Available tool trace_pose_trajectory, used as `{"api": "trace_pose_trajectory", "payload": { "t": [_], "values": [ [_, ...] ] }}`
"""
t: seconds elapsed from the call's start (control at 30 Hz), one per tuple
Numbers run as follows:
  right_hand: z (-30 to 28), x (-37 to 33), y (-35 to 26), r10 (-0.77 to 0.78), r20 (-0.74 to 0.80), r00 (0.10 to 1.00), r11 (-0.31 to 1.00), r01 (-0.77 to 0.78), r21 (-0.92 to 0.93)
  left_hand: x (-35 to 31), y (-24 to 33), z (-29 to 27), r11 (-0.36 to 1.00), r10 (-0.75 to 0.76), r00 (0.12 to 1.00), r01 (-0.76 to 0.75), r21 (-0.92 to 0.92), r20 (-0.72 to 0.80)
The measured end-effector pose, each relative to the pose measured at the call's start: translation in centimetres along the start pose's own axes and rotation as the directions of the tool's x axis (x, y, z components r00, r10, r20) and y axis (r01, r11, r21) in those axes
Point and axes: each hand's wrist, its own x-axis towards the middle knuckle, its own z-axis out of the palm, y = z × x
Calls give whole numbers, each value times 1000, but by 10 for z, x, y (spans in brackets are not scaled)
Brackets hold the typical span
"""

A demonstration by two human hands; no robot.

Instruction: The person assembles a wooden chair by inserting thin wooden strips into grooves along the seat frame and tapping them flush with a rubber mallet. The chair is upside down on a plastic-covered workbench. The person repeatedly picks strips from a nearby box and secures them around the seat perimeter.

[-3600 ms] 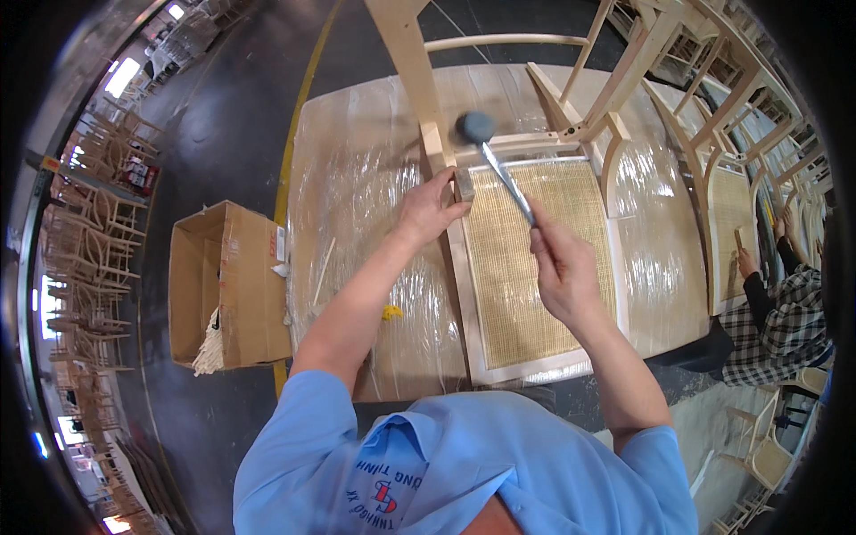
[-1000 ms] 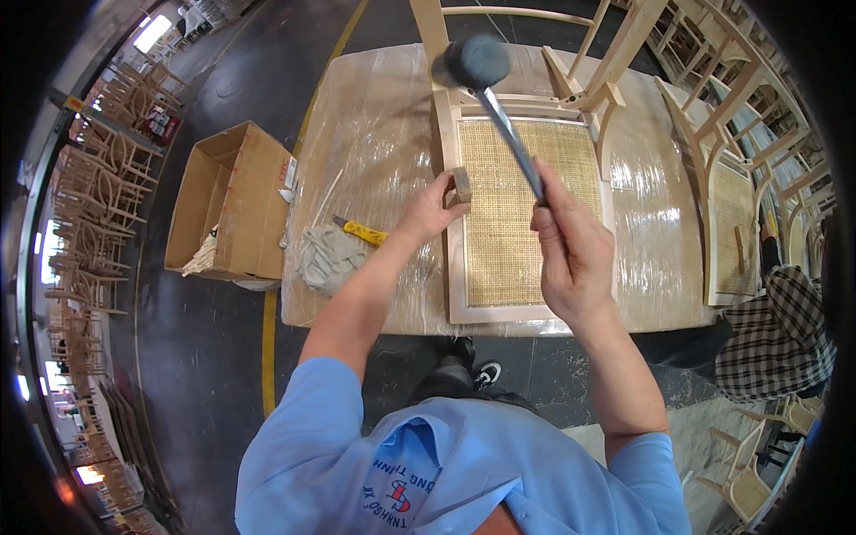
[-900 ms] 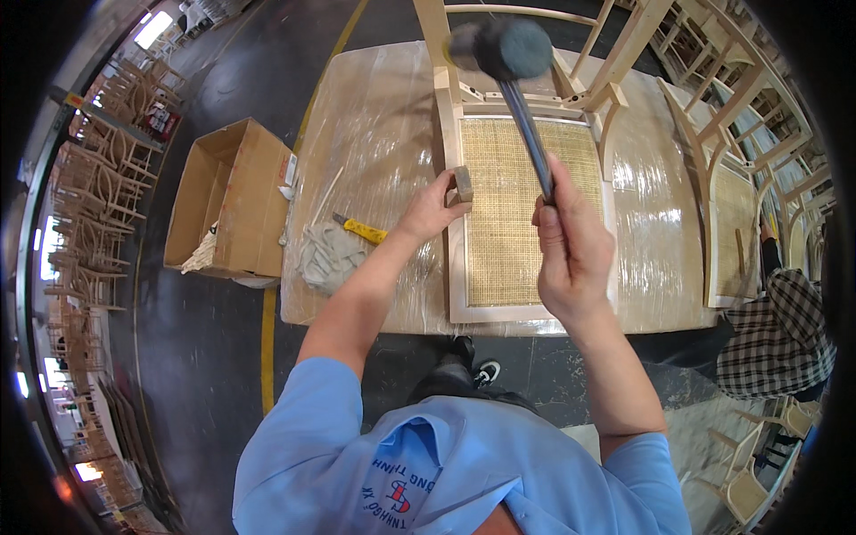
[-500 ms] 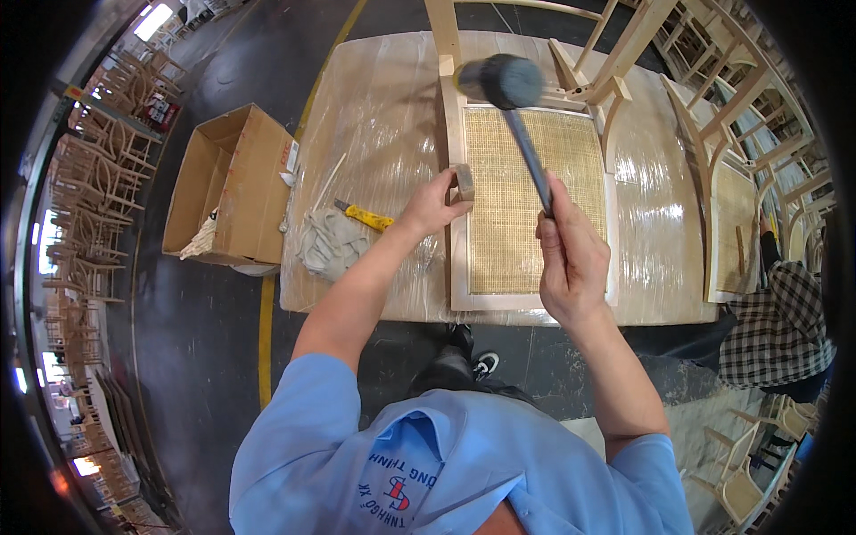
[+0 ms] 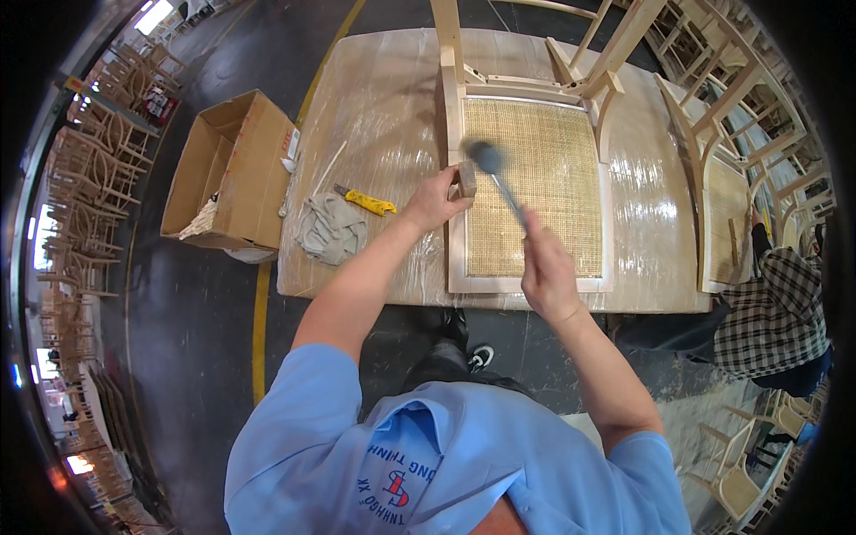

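Observation:
My left hand [image 5: 434, 201] grips a small brownish block [image 5: 466, 180] between thumb and fingers, standing it on the left rail of a pale wooden frame. My right hand [image 5: 549, 272] is wrapped round the handle of a mallet [image 5: 486, 158], whose dark head is blurred by motion close to the block; whether they touch I cannot tell. Woven cane [image 5: 544, 201] fills the frame, which belongs to a wooden chair [image 5: 450, 116] laid with its legs pointing away from me. Left of my left forearm lie a yellow-handled utility knife [image 5: 370, 202] and a crumpled grey cloth [image 5: 331, 228].
The table [image 5: 655, 241] is covered in plastic-wrapped padding. An open cardboard box [image 5: 259, 178] stands left of it. Another chair with a cane panel [image 5: 724, 223] lies at the right, beside a person in a checked shirt [image 5: 776, 308]. Stacked chairs [image 5: 102, 196] line the far left.
The mallet head has swung down and toward me, from above the chair's back rail to beside the block. My left hand keeps its hold on the block.

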Motion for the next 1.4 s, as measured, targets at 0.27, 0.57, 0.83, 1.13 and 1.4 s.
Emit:
{"api": "trace_pose_trajectory", "payload": {
  "t": [0.27,0.57,0.83,1.13,1.4],
  "values": [
    [-19,26,-60,75,-50,996,989,-68,131,-24,-15,-1,1000,-4,998,6,22,-66],
    [-10,-10,-28,168,108,980,986,-167,-20,-32,5,8,983,-160,987,158,90,12],
    [0,-50,-11,190,177,966,979,-172,-114,-34,-5,16,983,5,999,-12,182,38],
    [-10,-45,-30,71,-5,997,997,-71,-43,-43,9,20,995,-11,998,5,105,57],
    [-28,-24,-74,132,16,991,988,-133,74,-63,3,11,988,-19,1000,18,155,3]
  ]
}}
